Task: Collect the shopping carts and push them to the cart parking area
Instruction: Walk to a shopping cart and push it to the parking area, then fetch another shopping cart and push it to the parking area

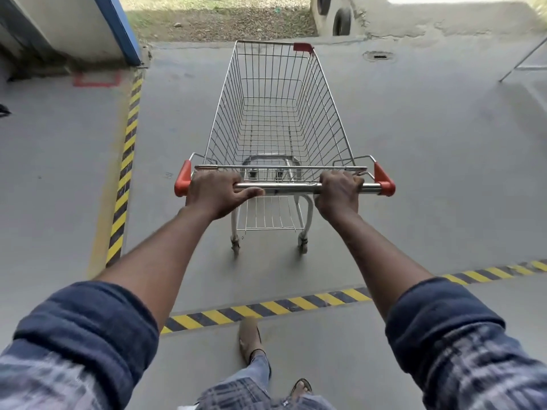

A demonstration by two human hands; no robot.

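One metal wire shopping cart [275, 113] with red corner caps stands straight ahead of me on the grey concrete, its basket holding nothing. My left hand [217, 192] grips the left end of its chrome handle bar [291, 187], fingers curled over the top and thumb along the bar. My right hand [339, 192] grips the right end of the same bar. Both arms are stretched forward, sleeves rolled to the elbows.
A yellow-and-black striped line [127, 152] runs along the left, and another striped line [266, 309] crosses the floor behind the cart. A blue-edged wall [118, 28] stands at the far left. Ahead lie a concrete kerb with tyres [342, 20], a drain cover [379, 56] and a metal frame [521, 60].
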